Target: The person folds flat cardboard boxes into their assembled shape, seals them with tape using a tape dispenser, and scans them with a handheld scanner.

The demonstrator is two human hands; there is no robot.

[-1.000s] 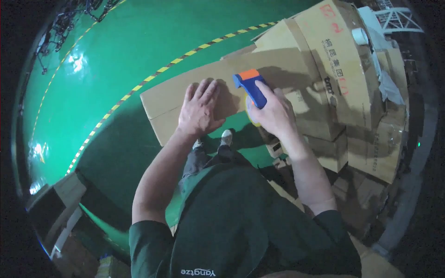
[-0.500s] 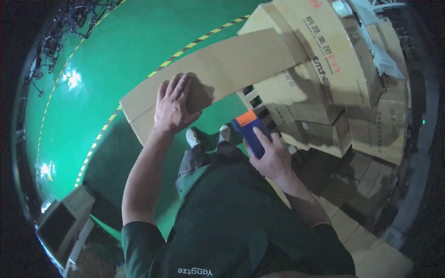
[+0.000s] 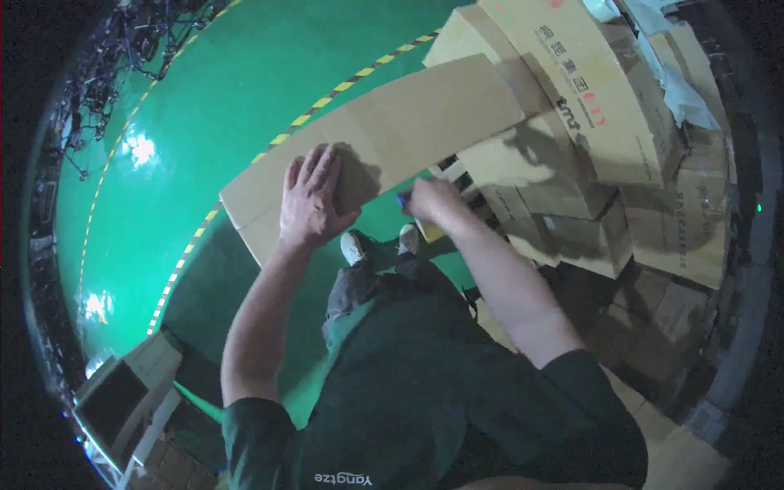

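Observation:
A long brown cardboard box [image 3: 425, 106] lies crosswise in front of me, its far right end against the stacked cartons. My left hand [image 3: 310, 196] presses flat on its top near the left end, fingers stretched out and thumb apart. Close to the box's near edge, my right hand [image 3: 434, 201] is closed around a blue handheld tool [image 3: 403, 198]. Most of the tool is hidden behind that hand, leaving only a small blue part visible.
Large printed cartons [image 3: 572, 90] are stacked on the right, with a pale plastic sheet [image 3: 686, 102] over them. A slatted pallet [image 3: 457, 175] shows below. Yellow-black tape [image 3: 343, 86] marks the green floor [image 3: 220, 90]. Dark machinery stands at upper left; a carton [image 3: 151, 355] is at lower left.
My right hand has moved forward and left, up to the box's near edge, turning so the tool's orange end no longer shows. My left hand stays on the box.

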